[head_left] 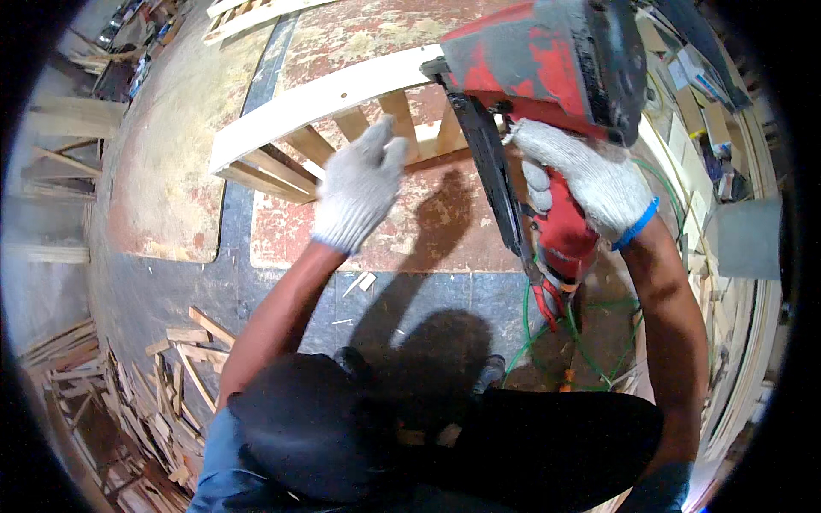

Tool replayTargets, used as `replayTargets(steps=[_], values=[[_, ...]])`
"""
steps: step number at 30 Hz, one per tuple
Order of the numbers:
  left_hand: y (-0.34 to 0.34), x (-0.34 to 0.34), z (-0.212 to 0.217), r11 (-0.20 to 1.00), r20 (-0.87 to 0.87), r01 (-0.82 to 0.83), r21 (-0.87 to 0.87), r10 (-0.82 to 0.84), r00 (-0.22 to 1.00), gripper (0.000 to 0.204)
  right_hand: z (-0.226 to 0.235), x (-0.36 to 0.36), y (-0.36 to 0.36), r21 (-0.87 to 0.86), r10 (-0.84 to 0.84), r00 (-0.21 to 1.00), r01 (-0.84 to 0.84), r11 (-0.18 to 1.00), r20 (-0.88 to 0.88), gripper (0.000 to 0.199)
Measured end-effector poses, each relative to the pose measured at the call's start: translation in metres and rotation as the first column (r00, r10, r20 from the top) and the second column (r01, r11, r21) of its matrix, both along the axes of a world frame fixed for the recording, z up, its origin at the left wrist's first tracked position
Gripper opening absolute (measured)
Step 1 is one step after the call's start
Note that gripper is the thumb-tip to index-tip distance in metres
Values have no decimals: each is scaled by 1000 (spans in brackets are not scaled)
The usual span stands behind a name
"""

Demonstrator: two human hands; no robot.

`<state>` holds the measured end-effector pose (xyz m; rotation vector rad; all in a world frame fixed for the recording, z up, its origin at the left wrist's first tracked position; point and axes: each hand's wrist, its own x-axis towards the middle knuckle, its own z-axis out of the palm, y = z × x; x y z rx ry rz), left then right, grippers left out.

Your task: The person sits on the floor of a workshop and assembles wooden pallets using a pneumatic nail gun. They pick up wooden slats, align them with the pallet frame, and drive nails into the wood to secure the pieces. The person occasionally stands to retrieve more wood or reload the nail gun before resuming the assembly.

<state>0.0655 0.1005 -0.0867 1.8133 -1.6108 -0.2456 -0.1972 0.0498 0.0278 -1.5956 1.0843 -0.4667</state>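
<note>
A red and black pneumatic nail gun (pixel 534 73) is in my right hand (pixel 590 179), which wears a white knitted glove with a blue cuff. My fingers wrap round its red handle. The gun's nose sits at the right part of the white top board of a slatted wooden frame (pixel 282 120); whether it touches is unclear. My left hand (pixel 359 184), also gloved, is in front of the frame's slats, fingers loosely bent and slightly apart. Nothing shows in it, and contact with the slats cannot be made out.
The frame stands on a worn, paint-flecked board (pixel 299 227) on the dark floor. A green air hose (pixel 526 312) loops below the gun. Wood offcuts (pixel 162 393) pile up at lower left. Long boards and boxes (pixel 718 128) line the right side. Another slatted piece (pixel 248 21) lies at the top.
</note>
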Motion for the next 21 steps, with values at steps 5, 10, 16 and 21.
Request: replayTargets(steps=[5,10,16,21], values=[[-28,98,36,951,665,212,-226,-8,747,49,-4,5,4,139,-101,992,89,986,80,29],[-57,128,36,983,632,178,-43,-111,767,53,7,12,16,-46,126,863,-170,984,-490,37],[-71,125,41,981,550,191,-5,-157,820,50,-57,49,41,-580,128,867,-424,696,-481,63],[-73,130,43,991,506,117,67,-135,852,48,-84,79,40,-635,-2,771,-522,570,-637,52]])
